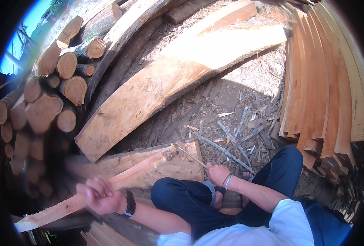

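1 peeled wood strip (132,174), 2 hands on the job. Left hand (102,197) has fingers curled tight round its middle; far end sits over 1 low slab (182,170), contact unclear. Right hand (218,175) fingers pressed round 1 thin rod (192,157), tip at strip's far end. 1 big slab (149,94) beyond; log stack (73,90) left, planks (325,82) right, too many to count.
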A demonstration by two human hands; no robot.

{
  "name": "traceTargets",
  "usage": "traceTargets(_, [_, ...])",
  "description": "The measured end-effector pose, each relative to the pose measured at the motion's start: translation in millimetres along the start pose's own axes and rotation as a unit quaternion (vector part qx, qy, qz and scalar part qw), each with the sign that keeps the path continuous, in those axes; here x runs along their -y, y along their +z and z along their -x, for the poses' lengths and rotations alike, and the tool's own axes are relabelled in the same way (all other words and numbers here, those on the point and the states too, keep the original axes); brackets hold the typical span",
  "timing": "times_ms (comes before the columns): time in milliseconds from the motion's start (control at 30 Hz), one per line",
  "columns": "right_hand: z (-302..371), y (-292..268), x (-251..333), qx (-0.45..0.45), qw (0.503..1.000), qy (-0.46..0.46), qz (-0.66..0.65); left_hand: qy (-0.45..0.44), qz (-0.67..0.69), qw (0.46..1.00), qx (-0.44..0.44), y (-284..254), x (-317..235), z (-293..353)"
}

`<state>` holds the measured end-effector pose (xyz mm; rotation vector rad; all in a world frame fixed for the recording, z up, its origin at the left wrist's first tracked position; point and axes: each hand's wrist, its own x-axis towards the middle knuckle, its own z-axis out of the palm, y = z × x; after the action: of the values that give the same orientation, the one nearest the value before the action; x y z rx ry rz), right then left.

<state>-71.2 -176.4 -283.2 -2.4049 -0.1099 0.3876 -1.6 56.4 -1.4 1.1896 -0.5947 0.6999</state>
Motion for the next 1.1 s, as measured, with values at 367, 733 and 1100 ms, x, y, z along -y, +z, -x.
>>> traceTargets(367, [4.5,5.5,-11.7,0.058,0.997,0.0,-0.042,-0.007,0.027,0.999,0.026,-17.7,-3.3,-1.9])
traceTargets(733, [2.3,5.0,-0.4,0.048,0.996,0.029,-0.066,-0.004,0.037,0.999,0.019,-36.1,-7.1,-3.1])
traceTargets(1100, [-2.1,8.3,-18.3,0.099,0.988,0.078,-0.09,-0.008,0.025,0.999,0.026,-33.1,-8.3,-2.1])
